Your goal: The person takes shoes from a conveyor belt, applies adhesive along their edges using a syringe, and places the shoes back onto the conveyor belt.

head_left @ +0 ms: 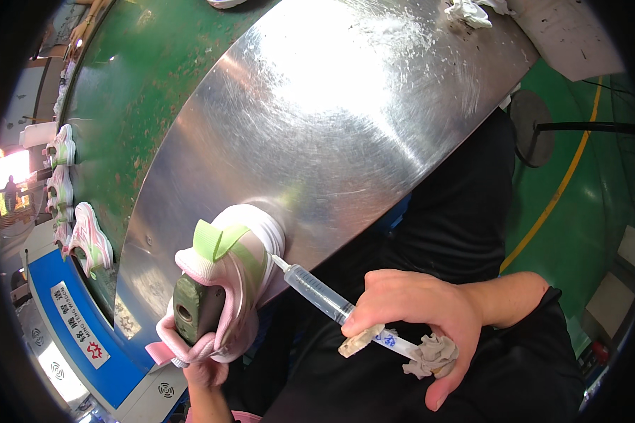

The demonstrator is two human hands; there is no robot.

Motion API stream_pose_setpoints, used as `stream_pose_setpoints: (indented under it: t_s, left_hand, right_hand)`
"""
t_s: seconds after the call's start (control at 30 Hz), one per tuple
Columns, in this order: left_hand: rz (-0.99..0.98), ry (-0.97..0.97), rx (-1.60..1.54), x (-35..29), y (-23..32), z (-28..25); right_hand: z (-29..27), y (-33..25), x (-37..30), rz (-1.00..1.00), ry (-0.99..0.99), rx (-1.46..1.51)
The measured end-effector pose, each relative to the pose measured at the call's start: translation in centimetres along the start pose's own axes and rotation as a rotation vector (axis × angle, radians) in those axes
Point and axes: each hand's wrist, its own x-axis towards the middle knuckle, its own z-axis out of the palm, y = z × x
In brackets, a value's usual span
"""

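At the metal table (317,169), left hand (207,372), half-hidden, holds shoe (245,282); right hand (420,303), syringe (321,294).

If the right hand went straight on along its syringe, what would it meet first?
Probably the shoe: the syringe in the right hand leads, its tip by the sole; whether they already touch is unclear.

Lettered machine (125,368) label (80,326); perhaps syringe (320,292) handwriting (388,340)

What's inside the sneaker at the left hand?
A dark green shoe last with a round hole shows through the opening of the sneaker; the upper hides its lower part and the toe interior.
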Motion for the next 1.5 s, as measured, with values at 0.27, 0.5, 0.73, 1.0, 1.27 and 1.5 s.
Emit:
stream_pose_setpoints:
  t_s: [0.27,0.5,0.73,1.0,1.27,1.5]
  left_hand:
    - [-0.294,-0.309,-0.342,-3.3,-3.7,-3.0]
    - [-0.343,-0.388,-0.369,-4.3,-6.0,-0.6]
    - [-0.51,-0.508,-0.558,-3.9,-7.2,0.9]
    - [-0.548,-0.69,-0.682,-3.4,-7.6,3.9]
    - [-0.537,-0.945,-0.691,-1.1,-6.8,9.2]
    - [-0.486,-1.153,-0.806,1.1,-6.5,12.5]
  right_hand:
    - [0.8,-0.9,0.0,0.003,0.007,-0.028]
    - [0.7,-2.6,1.4,-0.083,-0.028,-0.161]
    - [2.2,-2.3,0.0,-0.021,-0.025,-0.17]
    - [1.4,-9.3,0.8,0.259,-0.134,-0.134]
    - [1.5,-13.0,-0.7,0.283,-0.094,-0.2]
    - [2.2,-16.5,-2.1,0.404,0.005,-0.258]
